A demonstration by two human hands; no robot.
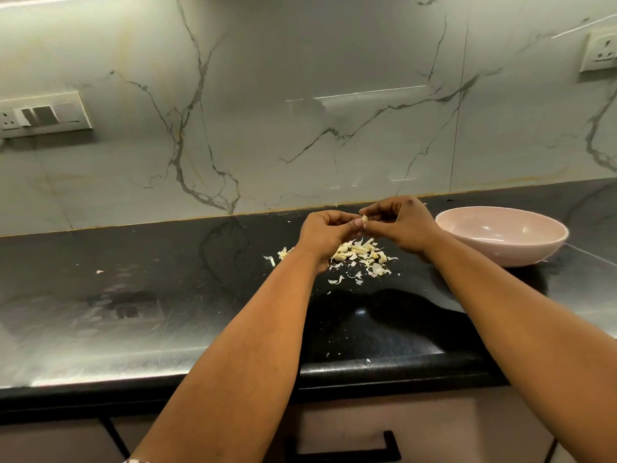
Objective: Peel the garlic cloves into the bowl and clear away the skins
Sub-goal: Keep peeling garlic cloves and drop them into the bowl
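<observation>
The desk (167, 289) is showing glossy black with fine pale speckling and grey-white glare streaking across it, while the wall (300, 111) behind is showing pale grey-green marble with dark grey veins branching over it and faint yellowish tints running along some of them. The bowl (521, 248) is looking pale pink all over, inside and out, and the garlic cloves and skins (360, 253) heaped on the desk are showing cream and off-white. The switch plates (43, 115) on the wall are appearing white with grey panels.
</observation>
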